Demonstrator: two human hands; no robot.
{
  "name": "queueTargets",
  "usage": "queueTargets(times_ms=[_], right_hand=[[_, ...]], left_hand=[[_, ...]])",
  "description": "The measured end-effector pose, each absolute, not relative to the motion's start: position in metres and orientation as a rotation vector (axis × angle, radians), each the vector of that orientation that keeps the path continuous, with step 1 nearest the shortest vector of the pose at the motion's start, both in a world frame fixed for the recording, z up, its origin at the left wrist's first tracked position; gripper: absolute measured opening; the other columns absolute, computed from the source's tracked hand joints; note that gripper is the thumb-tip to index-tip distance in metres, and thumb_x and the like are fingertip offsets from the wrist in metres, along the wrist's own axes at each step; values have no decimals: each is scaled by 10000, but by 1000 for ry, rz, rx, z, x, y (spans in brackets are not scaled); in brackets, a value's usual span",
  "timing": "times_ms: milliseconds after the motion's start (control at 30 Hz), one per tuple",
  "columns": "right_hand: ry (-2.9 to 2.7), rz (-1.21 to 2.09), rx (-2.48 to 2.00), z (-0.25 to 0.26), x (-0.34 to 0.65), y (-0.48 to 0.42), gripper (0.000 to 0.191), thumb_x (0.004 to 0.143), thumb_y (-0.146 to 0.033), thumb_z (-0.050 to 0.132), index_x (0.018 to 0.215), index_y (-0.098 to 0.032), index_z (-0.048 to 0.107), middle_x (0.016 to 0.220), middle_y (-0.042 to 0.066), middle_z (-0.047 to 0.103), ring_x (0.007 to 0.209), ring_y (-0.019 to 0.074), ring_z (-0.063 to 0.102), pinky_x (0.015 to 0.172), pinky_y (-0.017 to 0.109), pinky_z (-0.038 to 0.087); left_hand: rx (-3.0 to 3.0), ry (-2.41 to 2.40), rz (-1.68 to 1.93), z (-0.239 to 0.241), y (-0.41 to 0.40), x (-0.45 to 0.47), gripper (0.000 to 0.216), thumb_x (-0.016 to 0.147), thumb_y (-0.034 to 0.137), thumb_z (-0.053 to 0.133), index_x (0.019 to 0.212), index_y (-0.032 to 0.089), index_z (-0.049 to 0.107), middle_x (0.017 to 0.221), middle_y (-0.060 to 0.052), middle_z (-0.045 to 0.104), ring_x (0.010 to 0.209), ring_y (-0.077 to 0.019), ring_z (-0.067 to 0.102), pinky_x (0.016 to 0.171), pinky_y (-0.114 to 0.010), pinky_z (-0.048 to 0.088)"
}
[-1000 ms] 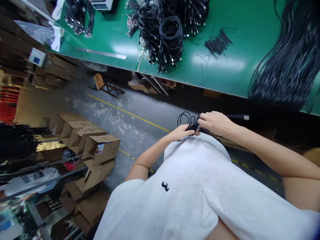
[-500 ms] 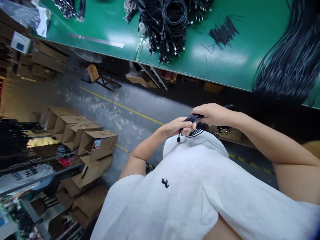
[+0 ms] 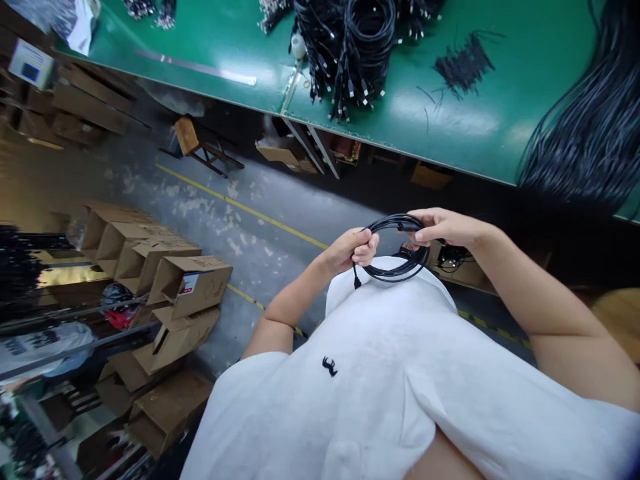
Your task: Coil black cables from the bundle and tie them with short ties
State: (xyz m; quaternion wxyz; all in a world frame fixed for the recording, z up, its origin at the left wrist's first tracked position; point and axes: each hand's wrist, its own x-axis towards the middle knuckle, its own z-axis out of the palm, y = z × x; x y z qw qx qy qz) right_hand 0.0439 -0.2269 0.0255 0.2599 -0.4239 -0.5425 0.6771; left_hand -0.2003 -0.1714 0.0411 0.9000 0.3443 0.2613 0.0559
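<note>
A black cable (image 3: 395,275) is wound into a round coil of several turns in front of my waist. On the coil's left side, my left hand (image 3: 356,249) is closed around the strands, and a short end with a dark connector hangs below it. My right hand (image 3: 440,227) grips the upper right of the coil between thumb and fingers. Beside those fingers, a thicker dark piece sits on the cable. The coil's ring shape is open towards me.
Coiled black cables (image 3: 367,53) lie on the green table (image 3: 500,133), with a heap of short black ties (image 3: 464,63) beside them. Long loose cables (image 3: 585,133) hang over its edge. A metal ruler (image 3: 200,68), a wooden stool (image 3: 187,136) and cardboard boxes (image 3: 203,287) are further left.
The coil has turned from a narrow edge-on bundle to a wide visible ring. My hands have moved apart, the right one slightly to the right. The view has shifted a little.
</note>
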Motion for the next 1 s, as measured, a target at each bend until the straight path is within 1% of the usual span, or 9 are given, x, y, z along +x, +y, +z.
queueTargets(times_ms=[133,233,367,467,567,667,800,900,1000], right_hand=[[-1237,1824,-1117,6,29,-241,343,845,-510,610,942,-189,537,644,-46,456,586,106,449,627,275,447],[-1352,1803,-1161,9,24,-239,353,851,-528,597,954,-192,554,708,-21,516,649,120,504,620,260,436],[-1415,1689,-1296,25,33,-233,410,834,-553,579,1044,-201,595,780,11,604,684,149,556,621,273,449],[-1555,1377,-1419,39,37,-233,438,854,-468,570,1220,-228,565,979,52,659,858,203,615,750,327,497],[-1900,902,-1464,50,31,-228,508,859,-324,560,1352,-224,492,1263,117,589,1110,267,571,901,391,466],[-2300,588,-1382,47,25,-210,393,909,-200,454,1289,-131,526,1102,156,624,994,263,578,849,386,426],[-2633,418,-1253,33,37,-178,264,973,-153,323,952,-125,584,803,96,575,686,191,488,672,326,322],[-2697,447,-1109,26,62,-158,235,983,-177,347,883,-151,559,805,79,573,664,174,459,634,308,269],[-2632,669,-1076,25,89,-143,190,975,-204,393,900,-158,561,797,63,592,672,162,476,618,286,257]], left_hand=[[697,495,49,32,-163,-216,490,701,579,775,792,126,615,480,88,358,395,-34,329,428,-197,323],[732,474,-43,35,-150,-222,566,655,588,805,908,111,635,525,66,429,435,-55,407,480,-231,380],[862,474,-70,47,-134,-214,479,696,516,805,891,133,594,565,61,432,471,-55,418,510,-236,372],[929,486,-16,50,-132,-202,425,767,524,734,793,155,525,537,96,322,445,-25,271,463,-207,270],[990,509,-7,47,-134,-189,435,789,551,690,763,168,486,537,96,314,455,-29,251,459,-203,246],[1041,523,-35,42,-133,-177,424,805,544,680,770,163,498,563,78,364,479,-38,302,485,-209,286],[974,506,-98,37,-120,-159,497,821,630,611,853,134,599,618,11,497,585,-97,459,599,-258,409],[879,487,-181,40,-106,-141,551,757,643,671,935,123,634,682,-28,561,656,-140,533,718,-322,477],[969,601,-232,49,-94,-117,451,774,578,676,900,148,621,633,25,488,586,-111,462,671,-298,463]])
